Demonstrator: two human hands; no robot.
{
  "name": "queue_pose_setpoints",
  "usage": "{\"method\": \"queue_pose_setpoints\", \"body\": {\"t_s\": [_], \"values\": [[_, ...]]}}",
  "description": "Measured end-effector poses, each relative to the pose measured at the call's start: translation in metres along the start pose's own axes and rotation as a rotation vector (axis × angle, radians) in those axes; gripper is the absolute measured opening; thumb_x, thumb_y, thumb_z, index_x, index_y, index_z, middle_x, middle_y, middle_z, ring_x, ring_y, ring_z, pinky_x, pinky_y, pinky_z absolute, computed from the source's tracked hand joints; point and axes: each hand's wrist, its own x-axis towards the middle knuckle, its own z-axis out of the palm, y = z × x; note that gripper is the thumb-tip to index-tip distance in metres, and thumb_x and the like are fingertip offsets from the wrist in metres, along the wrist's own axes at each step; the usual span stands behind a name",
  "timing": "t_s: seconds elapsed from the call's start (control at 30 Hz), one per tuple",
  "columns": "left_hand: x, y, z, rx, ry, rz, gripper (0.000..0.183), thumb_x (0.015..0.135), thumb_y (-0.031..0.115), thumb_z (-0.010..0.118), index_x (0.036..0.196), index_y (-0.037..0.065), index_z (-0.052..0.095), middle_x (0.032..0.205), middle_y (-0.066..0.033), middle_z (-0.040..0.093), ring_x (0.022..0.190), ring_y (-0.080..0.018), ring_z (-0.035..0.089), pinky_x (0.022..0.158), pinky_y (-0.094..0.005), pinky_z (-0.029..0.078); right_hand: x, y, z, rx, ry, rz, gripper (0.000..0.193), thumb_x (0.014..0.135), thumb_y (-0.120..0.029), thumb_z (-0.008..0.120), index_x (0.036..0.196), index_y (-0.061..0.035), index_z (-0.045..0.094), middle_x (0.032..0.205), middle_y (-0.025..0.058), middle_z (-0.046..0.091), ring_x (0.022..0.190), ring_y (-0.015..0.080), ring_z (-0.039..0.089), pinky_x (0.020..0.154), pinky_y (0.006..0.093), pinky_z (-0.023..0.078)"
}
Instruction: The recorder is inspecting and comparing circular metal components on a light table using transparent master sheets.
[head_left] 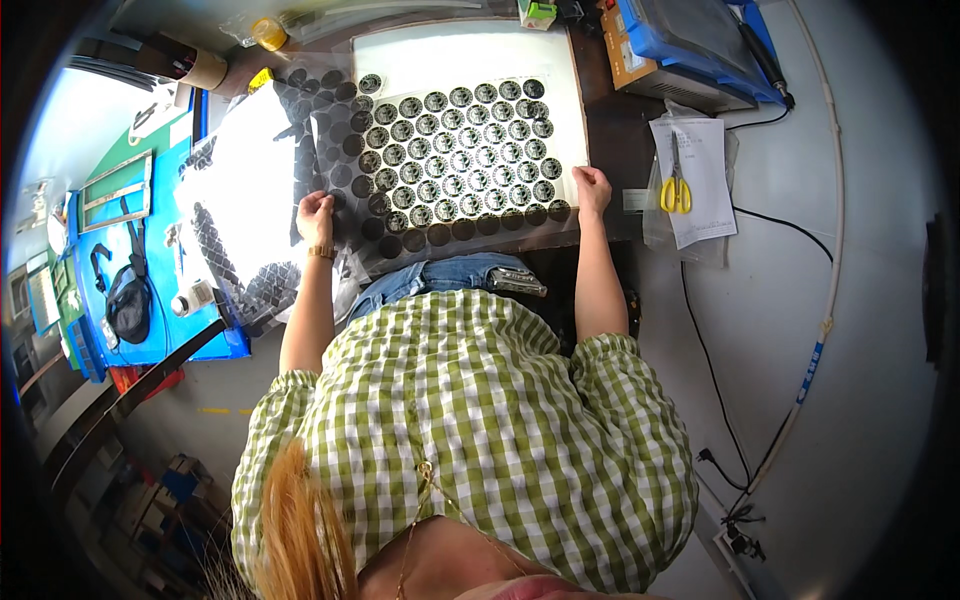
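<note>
Fingers of the left hand (316, 214) and right hand (593, 189) pinch closed on clear film (448, 160) printed with black discs (534, 89), over a bright panel (460, 48).

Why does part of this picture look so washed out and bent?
Head view: glare bleaches the sheet beyond the left hand; head view: the round prints on the film stay distinguishable; head view: the lower-left background sits in dimness; head view: the wide fisheye lens bends straight edges toward its blackened rim.
</note>
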Motion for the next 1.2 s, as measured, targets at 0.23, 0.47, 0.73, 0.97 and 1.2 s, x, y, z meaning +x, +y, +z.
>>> {"method": "queue_pose_setpoints", "body": {"t_s": [0.23, 0.47, 0.73, 0.97, 1.2], "values": [[-0.002, 0.003, 0.001, 0.014, 0.005, -0.009, 0.014, 0.074, 0.004, 0.063, 0.086, 0.003, 0.055, 0.07, 0.0012, 0.055, 0.055, -0.0047, 0.045, 0.052, -0.0163, 0.038, 0.003, 0.004, 0.001, -0.015, 0.003, 0.007, 0.018, 0.067, -0.015, 0.069, 0.076, -0.0013, 0.062, 0.069, 0.0033, 0.062, 0.062, 0.0111, 0.057, 0.06, 0.024, 0.045], [-0.003, 0.004, 0.0, 0.005, -0.005, -0.006, 0.016, 0.074, 0.005, 0.063, 0.088, 0.002, 0.055, 0.071, 0.0008, 0.055, 0.056, -0.0052, 0.045, 0.052, -0.0168, 0.038, 0.002, 0.004, 0.001, 0.008, 0.003, 0.006, 0.018, 0.067, -0.015, 0.069, 0.075, -0.0011, 0.062, 0.068, 0.0034, 0.061, 0.062, 0.0113, 0.056, 0.06, 0.0241, 0.045], [-0.002, 0.002, 0.0, 0.004, 0.003, -0.007, 0.017, 0.074, 0.006, 0.063, 0.089, 0.003, 0.056, 0.072, 0.0006, 0.056, 0.057, -0.0052, 0.046, 0.053, -0.0169, 0.039, 0.003, 0.005, 0.0, -0.027, 0.008, 0.001, 0.019, 0.066, -0.017, 0.069, 0.076, -0.0022, 0.062, 0.068, 0.0033, 0.062, 0.062, 0.0115, 0.057, 0.06, 0.0246, 0.045], [-0.002, 0.001, -0.001, -0.003, -0.01, 0.002, 0.016, 0.074, 0.006, 0.063, 0.088, 0.003, 0.056, 0.072, 0.0009, 0.056, 0.057, -0.0048, 0.046, 0.053, -0.0166, 0.038, 0.005, 0.009, 0.001, -0.047, 0.009, 0.013, 0.019, 0.066, -0.018, 0.069, 0.076, -0.0031, 0.063, 0.068, 0.0029, 0.062, 0.062, 0.0117, 0.057, 0.061, 0.0247, 0.045], [0.0, -0.001, -0.002, 0.024, -0.019, 0.01, 0.015, 0.075, 0.005, 0.062, 0.088, 0.003, 0.055, 0.071, 0.0011, 0.055, 0.056, -0.0045, 0.045, 0.052, -0.0163, 0.037, 0.006, 0.013, 0.001, -0.05, 0.015, -0.012, 0.02, 0.066, -0.018, 0.069, 0.077, -0.0025, 0.063, 0.071, 0.0047, 0.063, 0.066, 0.0136, 0.059, 0.063, 0.0258, 0.046]]}}
